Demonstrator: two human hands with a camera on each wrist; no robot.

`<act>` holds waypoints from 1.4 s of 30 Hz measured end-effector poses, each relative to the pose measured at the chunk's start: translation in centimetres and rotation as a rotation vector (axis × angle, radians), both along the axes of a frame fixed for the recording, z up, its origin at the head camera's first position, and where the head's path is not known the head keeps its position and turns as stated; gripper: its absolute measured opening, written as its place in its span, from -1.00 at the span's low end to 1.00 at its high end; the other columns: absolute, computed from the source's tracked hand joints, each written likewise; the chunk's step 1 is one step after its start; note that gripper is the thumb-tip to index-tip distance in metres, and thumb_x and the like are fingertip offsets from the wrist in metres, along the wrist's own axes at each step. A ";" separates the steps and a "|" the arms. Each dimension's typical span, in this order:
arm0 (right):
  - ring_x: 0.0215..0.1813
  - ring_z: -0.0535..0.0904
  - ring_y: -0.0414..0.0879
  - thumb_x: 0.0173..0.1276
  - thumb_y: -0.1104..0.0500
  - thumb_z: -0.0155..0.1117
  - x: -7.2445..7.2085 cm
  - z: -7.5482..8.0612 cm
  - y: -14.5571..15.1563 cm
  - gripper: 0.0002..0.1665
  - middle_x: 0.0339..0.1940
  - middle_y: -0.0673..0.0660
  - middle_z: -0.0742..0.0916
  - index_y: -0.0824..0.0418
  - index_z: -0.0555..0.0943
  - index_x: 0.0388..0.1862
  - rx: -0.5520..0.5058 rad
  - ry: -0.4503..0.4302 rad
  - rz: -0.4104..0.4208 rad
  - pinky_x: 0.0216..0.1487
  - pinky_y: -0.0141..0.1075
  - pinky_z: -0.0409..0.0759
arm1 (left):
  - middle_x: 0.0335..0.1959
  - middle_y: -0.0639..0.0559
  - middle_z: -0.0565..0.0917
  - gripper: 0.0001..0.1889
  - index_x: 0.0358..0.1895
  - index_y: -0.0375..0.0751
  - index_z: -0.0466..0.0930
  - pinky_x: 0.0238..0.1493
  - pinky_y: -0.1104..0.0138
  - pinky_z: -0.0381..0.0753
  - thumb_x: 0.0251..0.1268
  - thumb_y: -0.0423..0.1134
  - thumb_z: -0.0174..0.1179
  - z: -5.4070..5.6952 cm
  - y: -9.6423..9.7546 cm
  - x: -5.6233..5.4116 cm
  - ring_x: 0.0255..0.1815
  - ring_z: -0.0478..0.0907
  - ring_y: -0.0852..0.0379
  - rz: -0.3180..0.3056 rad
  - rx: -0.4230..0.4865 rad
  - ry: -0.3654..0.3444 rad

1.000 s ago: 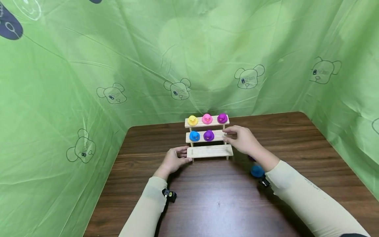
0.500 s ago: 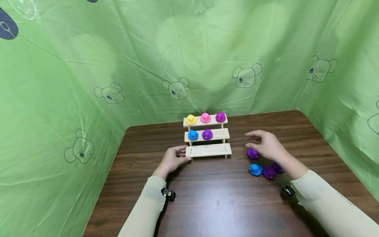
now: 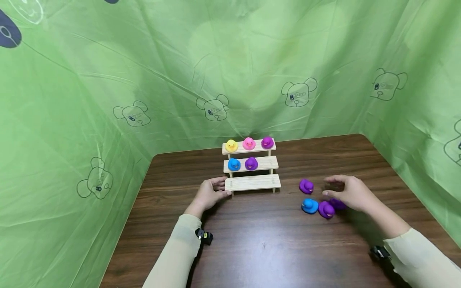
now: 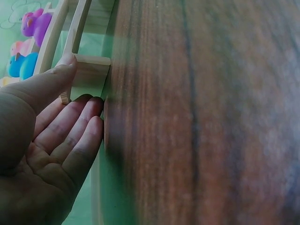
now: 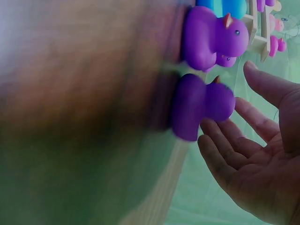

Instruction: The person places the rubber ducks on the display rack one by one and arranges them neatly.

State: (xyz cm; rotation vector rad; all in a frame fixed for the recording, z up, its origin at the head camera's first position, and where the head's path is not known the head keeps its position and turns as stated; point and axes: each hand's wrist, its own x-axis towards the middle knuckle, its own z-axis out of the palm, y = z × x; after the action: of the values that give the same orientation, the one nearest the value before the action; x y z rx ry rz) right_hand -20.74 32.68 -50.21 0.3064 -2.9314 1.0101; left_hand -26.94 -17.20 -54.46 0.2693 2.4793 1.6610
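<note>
A three-step wooden stand (image 3: 253,183) stands at the back of the table. My left hand (image 3: 208,195) holds the left end of its lowest step, thumb at the front edge and fingers behind. On the top step sit a yellow duck (image 3: 231,146), a pink duck (image 3: 249,143) and a purple duck (image 3: 267,142); the middle step bears a blue duck (image 3: 234,164) and another purple duck (image 3: 251,163). My right hand (image 3: 352,193), fingers spread and holding nothing, hovers by a partly hidden purple duck (image 5: 190,107) on the table.
Left of my right hand, more rubber ducks lie on the table: a purple duck (image 3: 306,186), a blue duck (image 3: 310,206) and a purple duck (image 3: 326,209). A green curtain (image 3: 252,72) surrounds the wooden table (image 3: 266,244).
My right hand has moved from the right end of the stand's middle step toward the loose ducks at the right, uncovering several of them. My left hand keeps its place on the stand.
</note>
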 end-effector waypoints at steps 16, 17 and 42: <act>-0.16 0.69 0.01 0.27 -0.17 0.60 2.8 -1.4 2.9 -0.47 -0.10 0.14 0.81 0.14 0.78 0.07 0.046 -0.079 -0.022 -0.08 -0.03 0.62 | 0.05 -0.18 0.76 -0.38 0.33 -0.32 0.62 -0.07 0.34 0.77 0.17 -0.41 0.56 0.0 0.0 0.0 0.02 0.75 -0.05 0.000 -0.011 -0.010; -0.23 0.69 -0.02 0.28 -0.16 0.60 2.9 -1.4 2.9 -0.48 -0.15 0.11 0.81 0.12 0.79 0.06 0.040 -0.092 -0.025 -0.13 -0.09 0.61 | 0.04 -0.17 0.77 -0.38 0.33 -0.31 0.62 -0.08 0.34 0.77 0.17 -0.41 0.57 -0.1 0.0 0.0 0.02 0.75 -0.05 0.000 -0.011 -0.011; -0.28 0.73 -0.13 0.34 -0.08 0.57 2.7 -0.5 2.2 -0.53 -0.09 0.13 0.84 0.14 0.77 0.11 -0.009 -0.069 -0.025 -0.21 -0.31 0.60 | 0.02 -0.14 0.78 -0.38 0.33 -0.30 0.62 -0.03 0.33 0.76 0.17 -0.38 0.58 -0.4 -0.1 -0.2 0.01 0.76 -0.02 0.000 -0.030 0.014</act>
State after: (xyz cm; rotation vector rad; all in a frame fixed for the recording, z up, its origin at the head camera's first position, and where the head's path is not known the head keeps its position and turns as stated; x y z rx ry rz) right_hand -18.08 34.88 -50.73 0.2385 -2.9825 1.0512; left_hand -27.11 -17.25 -54.87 0.2786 2.5119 1.6254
